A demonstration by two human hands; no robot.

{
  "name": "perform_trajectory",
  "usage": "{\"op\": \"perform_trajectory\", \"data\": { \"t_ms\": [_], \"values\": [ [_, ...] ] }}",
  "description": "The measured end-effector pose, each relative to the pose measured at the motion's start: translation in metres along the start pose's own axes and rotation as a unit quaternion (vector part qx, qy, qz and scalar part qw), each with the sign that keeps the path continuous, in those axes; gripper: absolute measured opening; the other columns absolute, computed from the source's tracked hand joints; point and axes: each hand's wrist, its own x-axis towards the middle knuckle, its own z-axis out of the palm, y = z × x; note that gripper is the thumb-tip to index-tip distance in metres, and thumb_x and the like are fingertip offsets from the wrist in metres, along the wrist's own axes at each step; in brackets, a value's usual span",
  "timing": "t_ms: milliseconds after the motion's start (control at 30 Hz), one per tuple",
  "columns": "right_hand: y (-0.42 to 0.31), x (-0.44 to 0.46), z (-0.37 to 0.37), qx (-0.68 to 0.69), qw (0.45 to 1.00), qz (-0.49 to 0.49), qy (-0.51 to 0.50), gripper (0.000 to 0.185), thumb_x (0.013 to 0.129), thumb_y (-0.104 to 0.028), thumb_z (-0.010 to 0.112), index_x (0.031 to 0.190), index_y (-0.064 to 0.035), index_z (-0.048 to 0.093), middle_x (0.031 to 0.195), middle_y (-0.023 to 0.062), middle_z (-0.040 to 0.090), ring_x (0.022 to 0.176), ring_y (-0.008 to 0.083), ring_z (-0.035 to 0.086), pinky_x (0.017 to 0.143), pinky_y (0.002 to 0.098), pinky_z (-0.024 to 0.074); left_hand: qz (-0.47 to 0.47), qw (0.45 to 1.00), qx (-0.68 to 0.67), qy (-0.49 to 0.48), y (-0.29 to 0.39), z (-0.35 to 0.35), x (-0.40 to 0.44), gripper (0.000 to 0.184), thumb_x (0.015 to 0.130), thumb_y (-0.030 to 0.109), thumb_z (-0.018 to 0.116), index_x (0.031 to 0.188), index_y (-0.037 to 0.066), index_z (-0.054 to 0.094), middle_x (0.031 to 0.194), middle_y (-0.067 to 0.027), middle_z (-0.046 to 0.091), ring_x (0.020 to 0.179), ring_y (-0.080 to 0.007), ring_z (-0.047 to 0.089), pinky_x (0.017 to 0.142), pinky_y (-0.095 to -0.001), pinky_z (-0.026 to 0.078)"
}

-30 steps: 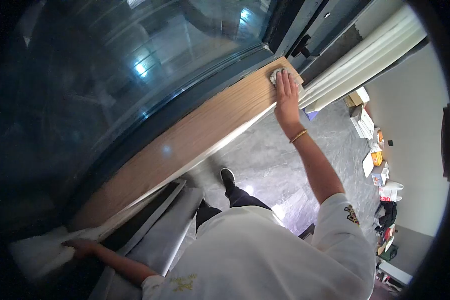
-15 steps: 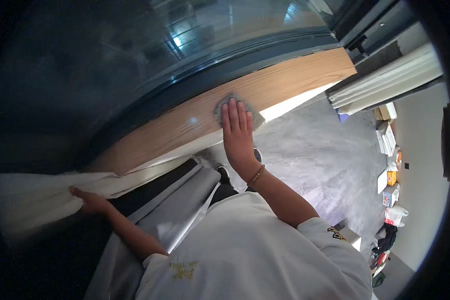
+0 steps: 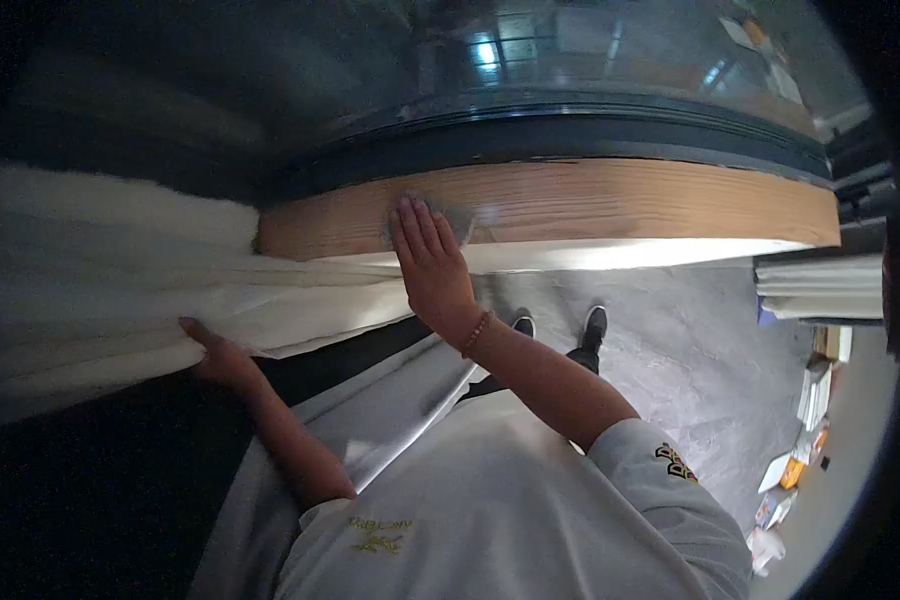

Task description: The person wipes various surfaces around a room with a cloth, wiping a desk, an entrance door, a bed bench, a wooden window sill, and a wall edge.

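Hands apart, the right hand (image 3: 435, 272) lay flat on a grey cloth (image 3: 459, 222) atop the grained wooden sill (image 3: 610, 200), while the left hand (image 3: 222, 358) clutched a cream curtain (image 3: 120, 275) by its left end, grey floor (image 3: 670, 340) spreading below.

one wide head-worn view
it looks forward and down over the white shirt (image 3: 510, 490), near the wooden sill (image 3: 610, 200), the grey floor (image 3: 680, 350) farther below

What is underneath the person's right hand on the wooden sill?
A grey cloth shows around the fingers of the right hand, lying on the wooden sill. The cloth's middle and the wood beneath it are covered.
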Motion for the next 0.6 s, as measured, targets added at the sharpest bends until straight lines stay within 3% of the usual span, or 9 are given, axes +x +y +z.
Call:
{"op": "perform_trajectory", "data": {
  "t_ms": [233,367,567,600],
  "values": [
    [-0.055,0.045,0.067,0.074,0.993,-0.087,-0.021,0.057,0.081,-0.022,0.051,0.13,0.0032,0.037,0.139,0.0188,0.031,0.132,0.0309,0.024,0.109,0.0415,0.0153,0.018,0.998,0.019,0.05,-0.059,-0.017,0.031,0.049,0.089,0.021,0.056,0.125,-0.007,0.039,0.12,-0.0231,0.05,0.105,-0.0286,0.054,0.088,-0.0363,0.047],
    [-0.085,0.064,0.096,0.12,0.984,-0.132,0.009,0.052,0.082,-0.024,0.05,0.127,0.0015,0.042,0.138,0.0173,0.033,0.131,0.0299,0.026,0.109,0.041,0.0173,0.015,0.995,0.063,0.082,-0.048,-0.031,0.03,0.049,0.088,0.02,0.056,0.125,-0.008,0.039,0.12,-0.0238,0.05,0.105,-0.0294,0.054,0.089,-0.0365,0.047],
    [-0.108,0.094,0.155,0.133,0.974,-0.172,0.057,0.038,0.084,-0.018,0.045,0.12,-0.0044,0.051,0.128,0.0098,0.048,0.123,0.0236,0.039,0.104,0.0377,0.0288,0.02,0.995,0.045,0.088,-0.125,-0.054,0.055,0.05,0.088,0.019,0.057,0.124,-0.009,0.039,0.12,-0.0243,0.05,0.104,-0.0294,0.055,0.087,-0.0357,0.047],
    [-0.11,0.101,0.161,0.172,0.966,-0.185,0.056,0.037,0.084,-0.017,0.045,0.119,-0.0066,0.052,0.125,0.008,0.05,0.121,0.022,0.041,0.103,0.0364,0.0311,0.089,0.986,0.101,0.097,-0.155,-0.066,0.069,0.049,0.087,0.019,0.058,0.123,-0.009,0.04,0.119,-0.024,0.051,0.103,-0.0285,0.056,0.086,-0.0353,0.048]
  ]
}}
